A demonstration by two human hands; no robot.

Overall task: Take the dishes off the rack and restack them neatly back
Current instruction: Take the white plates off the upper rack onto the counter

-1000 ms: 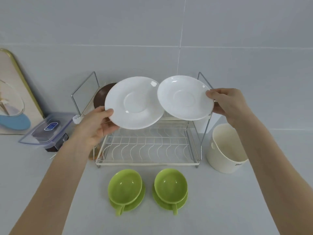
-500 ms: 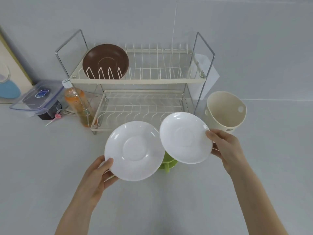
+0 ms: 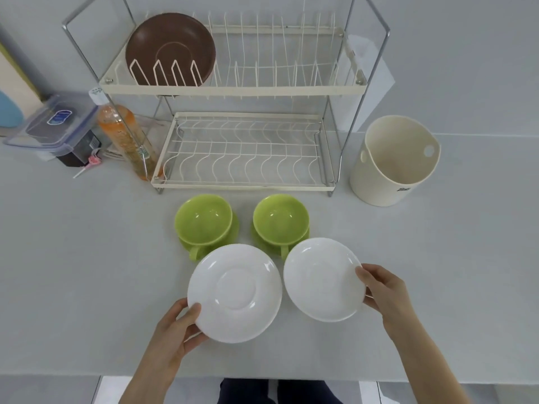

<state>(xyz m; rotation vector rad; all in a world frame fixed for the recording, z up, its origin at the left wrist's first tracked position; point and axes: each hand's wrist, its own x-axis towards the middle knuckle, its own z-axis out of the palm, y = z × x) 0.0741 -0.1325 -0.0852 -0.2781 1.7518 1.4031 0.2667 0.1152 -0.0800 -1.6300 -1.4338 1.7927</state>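
Note:
My left hand (image 3: 175, 330) grips the near-left rim of a white saucer (image 3: 234, 293), held low over the counter. My right hand (image 3: 382, 290) pinches the right rim of a second white saucer (image 3: 322, 279) beside it. Just behind them stand two green cups on green saucers, one on the left (image 3: 204, 220) and one on the right (image 3: 280, 218). The two-tier wire rack (image 3: 233, 90) stands at the back. A brown plate (image 3: 170, 48) sits upright in the left of its top tier. The bottom tier holds nothing.
A cream plastic tub (image 3: 393, 161) stands right of the rack. Left of the rack are an orange drink bottle (image 3: 125, 138) and a clear lidded box (image 3: 55, 123). The counter's front edge (image 3: 87, 376) runs just below my wrists.
Both hands brought the white saucers down from in front of the rack's top tier to low over the counter, in front of the green cups. The view tilted downward.

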